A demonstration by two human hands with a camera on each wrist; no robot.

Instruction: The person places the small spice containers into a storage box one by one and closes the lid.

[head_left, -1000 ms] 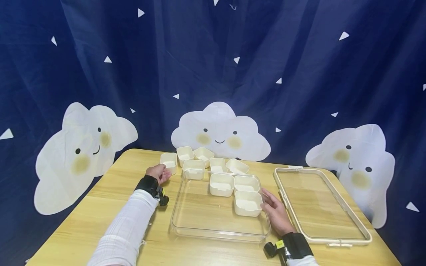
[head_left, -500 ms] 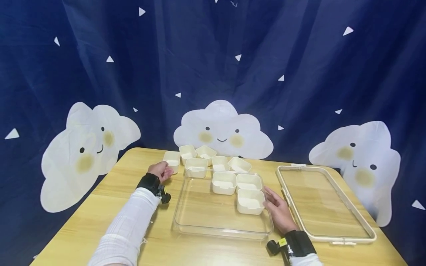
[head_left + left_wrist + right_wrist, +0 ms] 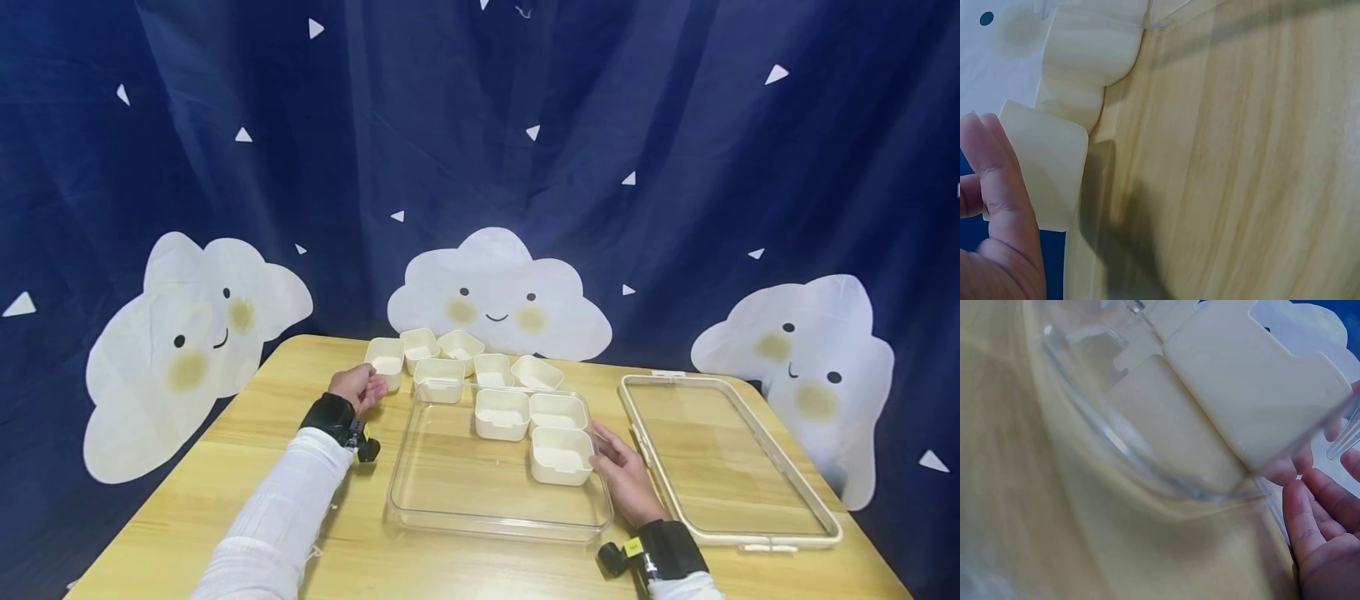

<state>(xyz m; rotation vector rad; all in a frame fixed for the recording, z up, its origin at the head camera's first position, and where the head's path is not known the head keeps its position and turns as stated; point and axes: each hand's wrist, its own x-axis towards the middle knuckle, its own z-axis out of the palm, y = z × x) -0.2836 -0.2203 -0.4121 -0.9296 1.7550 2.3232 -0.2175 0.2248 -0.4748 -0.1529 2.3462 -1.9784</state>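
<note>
In the head view, my left hand (image 3: 358,388) holds the near left edge of a small cream box (image 3: 386,362), the leftmost of a loose group at the table's far side. In the left wrist view, fingers (image 3: 1004,187) lie along the outside of this box (image 3: 1054,165), thumb partly hidden. My right hand (image 3: 628,479) rests against the right wall of a clear tray (image 3: 495,527), fingers relaxed. Inside the tray's right side sit three cream boxes, including a front one (image 3: 562,458) close to my thumb. The right wrist view shows the fingers (image 3: 1300,515) beside the clear wall.
Several more cream boxes, such as a tilted one (image 3: 536,373), stand behind the tray. To the right lies a clear lid (image 3: 727,454) with a cream frame and clips. A navy curtain (image 3: 450,108) with cloud prints hangs behind the wooden table (image 3: 180,517).
The leftmost box has shifted slightly right and away in my left hand, showing more of its inside. My right hand and the tray stay in place; the head view wobbles a little.
</note>
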